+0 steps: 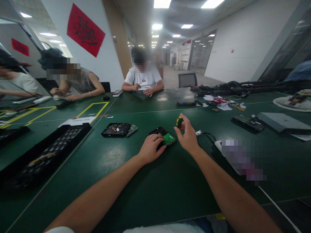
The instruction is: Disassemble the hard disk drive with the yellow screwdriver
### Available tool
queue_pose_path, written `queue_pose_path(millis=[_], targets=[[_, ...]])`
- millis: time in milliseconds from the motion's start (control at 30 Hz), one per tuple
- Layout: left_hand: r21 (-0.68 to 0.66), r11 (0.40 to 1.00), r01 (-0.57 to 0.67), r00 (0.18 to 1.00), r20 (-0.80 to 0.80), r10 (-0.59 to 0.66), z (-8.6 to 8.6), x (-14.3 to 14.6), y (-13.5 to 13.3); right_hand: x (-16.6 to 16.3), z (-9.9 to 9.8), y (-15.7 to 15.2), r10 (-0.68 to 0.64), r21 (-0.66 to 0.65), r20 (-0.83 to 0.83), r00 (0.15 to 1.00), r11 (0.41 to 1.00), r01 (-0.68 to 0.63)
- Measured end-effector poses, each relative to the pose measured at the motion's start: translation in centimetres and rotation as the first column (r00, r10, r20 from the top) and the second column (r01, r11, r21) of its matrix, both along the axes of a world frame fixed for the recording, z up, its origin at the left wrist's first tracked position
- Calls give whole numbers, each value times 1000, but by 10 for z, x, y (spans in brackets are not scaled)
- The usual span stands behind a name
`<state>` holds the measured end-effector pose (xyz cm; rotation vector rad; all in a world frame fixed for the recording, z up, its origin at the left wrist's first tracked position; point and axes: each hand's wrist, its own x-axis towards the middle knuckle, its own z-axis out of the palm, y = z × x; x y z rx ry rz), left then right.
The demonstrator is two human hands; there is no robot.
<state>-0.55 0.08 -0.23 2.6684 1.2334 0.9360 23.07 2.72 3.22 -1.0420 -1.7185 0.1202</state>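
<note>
Two hands: left (151, 149) pressing drive (163, 135), right (187, 136) gripping screwdriver (179, 121).

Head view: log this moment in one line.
left hand holds hard drive | right hand holds screwdriver | second drive lies apart, leftward

HDD (158, 131): blk, green PCB (169, 139) up, flat | screwdriver (179, 121): yel/blk handle, upright
</note>
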Motion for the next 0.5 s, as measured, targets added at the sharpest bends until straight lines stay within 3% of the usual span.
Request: queue_pose_path(millis=[500], targets=[[9, 1000, 3, 1000, 2, -3, -1, 1, 1, 1, 0, 0, -10, 5, 11, 1000, 1000, 10]])
